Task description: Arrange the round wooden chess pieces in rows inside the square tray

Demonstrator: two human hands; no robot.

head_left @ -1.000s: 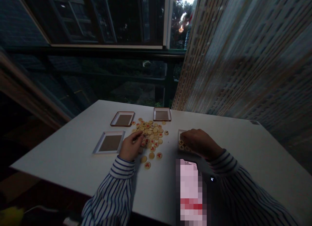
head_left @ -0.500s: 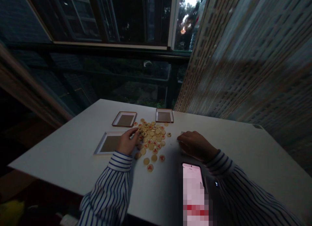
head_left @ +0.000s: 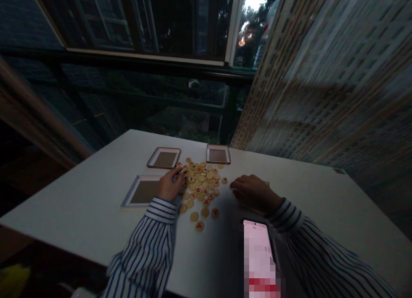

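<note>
Round wooden Chinese chess pieces (head_left: 202,178), some with red or black characters, lie in a loose pile mid-table. My left hand (head_left: 170,185) rests at the pile's left edge, thumb and fingers apart, touching or nearly touching the pieces there. To the right of the pile, my right hand (head_left: 252,191) is low over the table with its fingers curled together; whatever is in them is hidden. A single piece (head_left: 224,180) lies between that hand and the pile. A pale edge of some flat object (head_left: 266,183) shows behind my right hand, mostly covered.
Two shallow brown-rimmed trays, one at left (head_left: 165,157) and one at right (head_left: 218,154), lie beyond the pile. A larger white-rimmed tray (head_left: 128,197) is partly behind my left hand. A lit phone (head_left: 257,238) lies below my right wrist on the white table (head_left: 86,195).
My right hand has shifted slightly left toward the pile, and a pale edge now shows at its right side. My left hand has stayed at the pile's left edge. The view has moved slightly.
</note>
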